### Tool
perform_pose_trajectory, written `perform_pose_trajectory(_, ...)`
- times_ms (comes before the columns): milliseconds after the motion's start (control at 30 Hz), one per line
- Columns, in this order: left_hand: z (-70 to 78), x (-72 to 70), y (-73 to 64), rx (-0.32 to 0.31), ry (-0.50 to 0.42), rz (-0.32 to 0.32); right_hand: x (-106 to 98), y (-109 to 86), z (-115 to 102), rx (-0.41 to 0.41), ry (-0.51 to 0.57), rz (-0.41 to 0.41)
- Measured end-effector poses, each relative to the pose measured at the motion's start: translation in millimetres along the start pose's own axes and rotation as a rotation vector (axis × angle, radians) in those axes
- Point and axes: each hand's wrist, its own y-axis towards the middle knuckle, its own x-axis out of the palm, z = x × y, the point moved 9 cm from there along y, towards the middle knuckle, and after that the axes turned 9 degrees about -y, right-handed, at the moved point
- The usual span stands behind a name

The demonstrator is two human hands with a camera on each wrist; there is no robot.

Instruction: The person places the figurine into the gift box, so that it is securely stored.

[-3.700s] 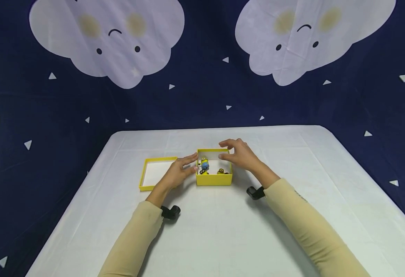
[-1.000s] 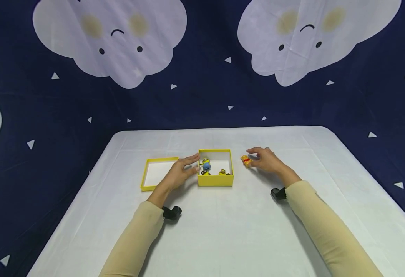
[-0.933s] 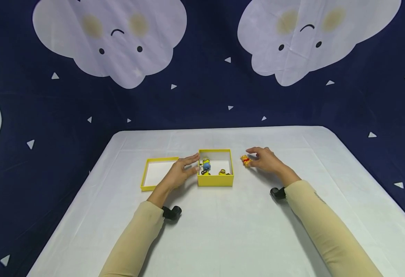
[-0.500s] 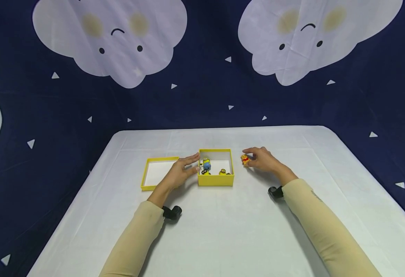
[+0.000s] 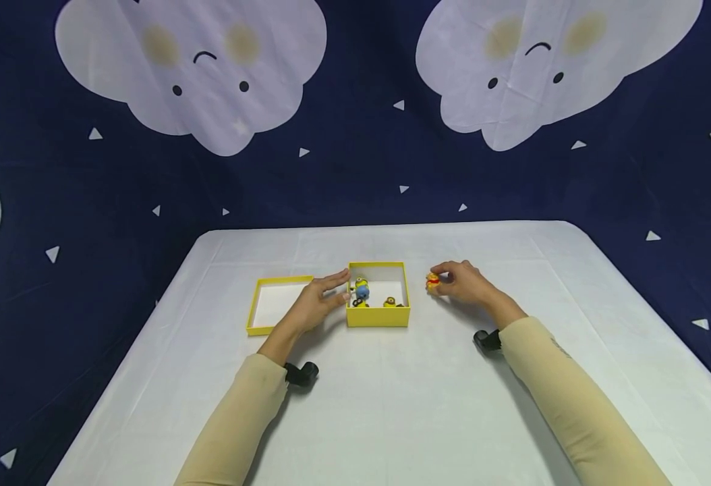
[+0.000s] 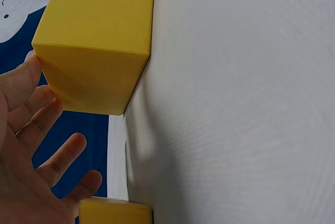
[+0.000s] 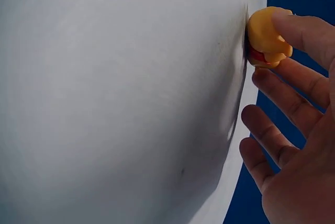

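My right hand (image 5: 461, 282) pinches a small Winnie-the-Pooh figurine (image 5: 433, 282), orange-yellow with a red shirt, between thumb and fingers. It stands upright on the table, right of the box; in the right wrist view the figurine (image 7: 267, 35) is between thumb and forefinger, other fingers spread. My left hand (image 5: 313, 304) rests against the left side of a yellow box (image 5: 377, 317), fingers extended; in the left wrist view the thumb and fingertips touch the box (image 6: 94, 41). Inside the box a Minion figurine (image 5: 361, 289) in blue stands at left. Other small yellow figurines (image 5: 390, 302) are partly hidden by the front wall.
Left of the box lies the yellow-rimmed lid (image 5: 252, 307), white inside up, partly behind my left hand. A white cloth covers the table (image 5: 380, 405). Behind it hangs a dark blue curtain (image 5: 355, 189) with clouds and triangles.
My right hand has moved from the box's right wall out to the table at right. The Pooh figurine, tilted there a second ago, now stands upright. The left hand has stayed at the box.
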Motion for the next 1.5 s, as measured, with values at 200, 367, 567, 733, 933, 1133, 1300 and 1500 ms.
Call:
perform_pose_trajectory(200,0.1,-0.5,-0.6,0.003,0.004,0.006,-0.6,-0.6,2.6,0.01,-0.013,0.014)
perform_pose_trajectory(367,0.4,-1.5,-1.1,-0.004,0.007,0.012,-0.4,0.0,-1.1,-0.004,-0.029,0.023)
perform_pose_trajectory(567,0.1,0.0,-0.2,0.013,-0.003,0.002,1.7,0.5,-2.9,0.008,-0.039,0.021)
perform_pose_trajectory(733,-0.4,0.8,-0.1,0.009,-0.003,-0.001,0.5,-1.1,-1.2,-0.002,-0.025,0.044)
perform_pose_trajectory(933,1.1,0.4,-0.7,0.014,0.001,0.001,-5.3,-5.8,-0.1,-0.015,0.01,0.071)
perform_pose_trajectory(1133,1.3,-0.3,-0.9,0.009,-0.005,0.004,-9.4,-9.6,-0.9,-0.02,0.031,0.083)
perform_pose_trajectory(1300,1.6,0.2,-0.9,0.002,0.005,0.001,-11.7,-12.5,-0.8,-0.01,0.055,0.087)
perform_pose_trajectory(1500,2.5,0.2,-0.9,0.001,0.004,0.001,-18.3,-16.7,-5.0,-0.01,0.09,0.102)
